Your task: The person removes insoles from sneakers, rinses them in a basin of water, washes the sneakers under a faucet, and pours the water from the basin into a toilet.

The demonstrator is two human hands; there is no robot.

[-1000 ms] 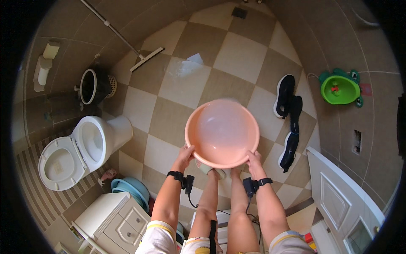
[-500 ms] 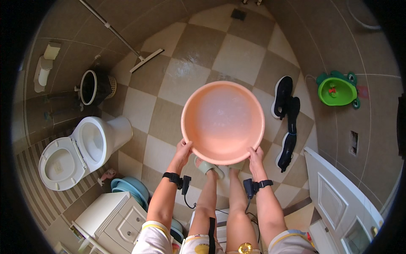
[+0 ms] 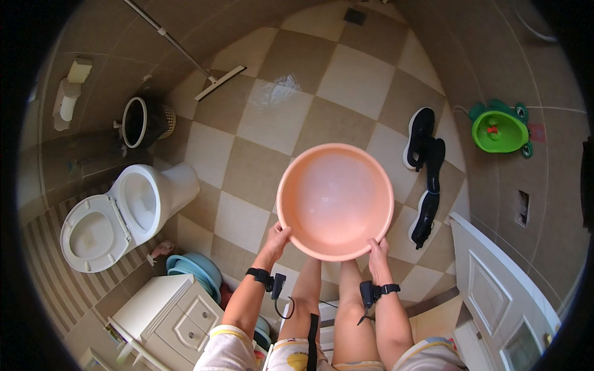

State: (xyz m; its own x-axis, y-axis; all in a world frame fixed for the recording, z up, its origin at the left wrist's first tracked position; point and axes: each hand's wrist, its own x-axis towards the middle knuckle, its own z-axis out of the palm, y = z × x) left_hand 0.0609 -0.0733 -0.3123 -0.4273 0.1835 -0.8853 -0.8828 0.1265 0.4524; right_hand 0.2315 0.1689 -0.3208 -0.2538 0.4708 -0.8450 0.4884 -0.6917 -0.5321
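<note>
**Both our hands grip a rim, arms out ahead**

We reach both forearms forward from the lower edge, elbows bent and close to our sides. Our left hand [image 3: 277, 238] is curled shut on the near left part of the rim, thumb on top and fingers under. Our right hand [image 3: 377, 252] clamps the near right part the same way, thumb lying over the edge. The two hands sit well apart, at about the same height. Each wrist wears a dark strap with a small black unit on its inner side. Our bare legs stand below, between the arms.
</note>
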